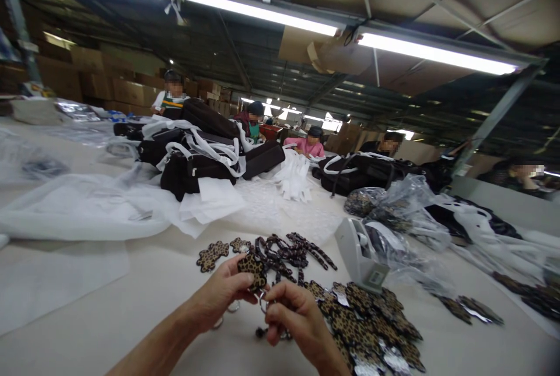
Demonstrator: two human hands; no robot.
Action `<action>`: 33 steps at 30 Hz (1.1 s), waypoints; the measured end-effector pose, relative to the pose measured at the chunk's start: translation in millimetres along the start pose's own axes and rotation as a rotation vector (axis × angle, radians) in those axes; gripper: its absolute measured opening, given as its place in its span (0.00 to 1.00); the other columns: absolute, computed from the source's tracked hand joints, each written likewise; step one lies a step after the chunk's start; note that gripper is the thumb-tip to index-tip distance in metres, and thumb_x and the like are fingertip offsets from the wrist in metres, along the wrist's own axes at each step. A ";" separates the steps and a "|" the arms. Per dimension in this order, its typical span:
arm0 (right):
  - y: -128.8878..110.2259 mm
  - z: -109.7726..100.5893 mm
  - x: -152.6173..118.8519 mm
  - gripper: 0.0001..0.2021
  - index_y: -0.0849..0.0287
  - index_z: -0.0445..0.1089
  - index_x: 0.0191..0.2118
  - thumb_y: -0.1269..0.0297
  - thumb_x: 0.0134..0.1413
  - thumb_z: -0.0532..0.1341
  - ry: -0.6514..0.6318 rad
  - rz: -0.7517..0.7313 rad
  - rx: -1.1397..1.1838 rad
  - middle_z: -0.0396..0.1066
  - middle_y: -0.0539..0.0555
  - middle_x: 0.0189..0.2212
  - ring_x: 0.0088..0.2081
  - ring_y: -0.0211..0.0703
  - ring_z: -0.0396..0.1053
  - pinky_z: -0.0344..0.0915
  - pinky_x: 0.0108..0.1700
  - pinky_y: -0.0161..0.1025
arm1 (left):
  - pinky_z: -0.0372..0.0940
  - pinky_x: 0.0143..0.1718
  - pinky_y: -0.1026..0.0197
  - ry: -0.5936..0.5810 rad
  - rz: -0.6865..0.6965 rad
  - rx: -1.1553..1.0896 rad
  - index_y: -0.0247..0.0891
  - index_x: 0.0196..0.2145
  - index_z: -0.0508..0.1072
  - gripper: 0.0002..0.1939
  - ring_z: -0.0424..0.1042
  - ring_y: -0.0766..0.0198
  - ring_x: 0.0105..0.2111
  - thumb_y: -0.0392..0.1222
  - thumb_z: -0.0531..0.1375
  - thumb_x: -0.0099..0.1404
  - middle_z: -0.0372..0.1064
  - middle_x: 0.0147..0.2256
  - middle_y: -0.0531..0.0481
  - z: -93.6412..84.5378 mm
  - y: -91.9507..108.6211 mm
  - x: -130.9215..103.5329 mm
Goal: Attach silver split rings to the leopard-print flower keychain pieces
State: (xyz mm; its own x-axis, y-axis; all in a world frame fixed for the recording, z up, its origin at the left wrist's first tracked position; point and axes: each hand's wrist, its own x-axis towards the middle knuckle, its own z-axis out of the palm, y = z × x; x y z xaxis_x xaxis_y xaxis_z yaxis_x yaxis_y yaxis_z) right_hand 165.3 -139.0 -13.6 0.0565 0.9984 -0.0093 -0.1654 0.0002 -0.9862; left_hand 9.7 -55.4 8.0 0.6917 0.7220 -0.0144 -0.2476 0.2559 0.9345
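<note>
My left hand pinches a flower-shaped leopard-print piece with a dark edge, held up above the table. Close beside it, my right hand has its fingers closed on a metal ring at the lower edge of that piece. More rings lie on the table below my left hand. Beyond my hands are dark patterned straps in a loose heap and other leopard-print pieces. A large pile of the same pieces, some with shiny silver parts, spreads to the right of my right hand.
A grey-white box stands right of the straps. Clear plastic bags lie behind it. Black bags with white wrapping are heaped further back. White foam sheeting covers the left side. Several people sit or stand beyond the table.
</note>
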 end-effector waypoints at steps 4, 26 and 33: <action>2.4 -3.1 4.7 0.18 0.61 0.69 0.28 0.52 0.37 0.72 0.100 -0.041 -0.010 0.71 0.47 0.15 0.13 0.36 0.68 0.64 0.16 0.29 | 0.66 0.38 0.59 -0.015 0.087 0.086 0.36 0.34 0.68 0.10 0.71 0.60 0.34 0.39 0.62 0.52 0.74 0.32 0.48 2.3 6.0 -2.5; -15.0 -74.7 -11.7 0.10 0.55 0.75 0.35 0.55 0.52 0.64 0.623 -0.520 -0.715 0.77 0.49 0.19 0.21 0.44 0.76 0.72 0.26 0.34 | 0.65 0.41 0.59 -0.244 0.331 1.621 0.42 0.34 0.78 0.13 0.71 0.55 0.40 0.28 0.57 0.57 0.71 0.38 0.45 27.9 -11.4 99.2; -19.6 -73.6 -12.9 0.09 0.58 0.73 0.36 0.57 0.54 0.63 0.629 -0.563 -0.691 0.76 0.48 0.19 0.20 0.42 0.76 0.71 0.25 0.32 | 0.66 0.40 0.55 -0.299 0.363 1.718 0.35 0.37 0.74 0.13 0.68 0.50 0.42 0.26 0.56 0.56 0.69 0.39 0.40 28.5 -25.6 94.4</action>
State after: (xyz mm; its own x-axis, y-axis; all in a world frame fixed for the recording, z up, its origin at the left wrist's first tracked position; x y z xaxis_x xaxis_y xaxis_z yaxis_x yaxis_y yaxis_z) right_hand 240.2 -156.1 -6.3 0.4772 0.6571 0.5835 0.6195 0.2194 -0.7537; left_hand 100.8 -12.1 -7.2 0.9051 0.4038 0.1334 0.3818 -0.9097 0.1631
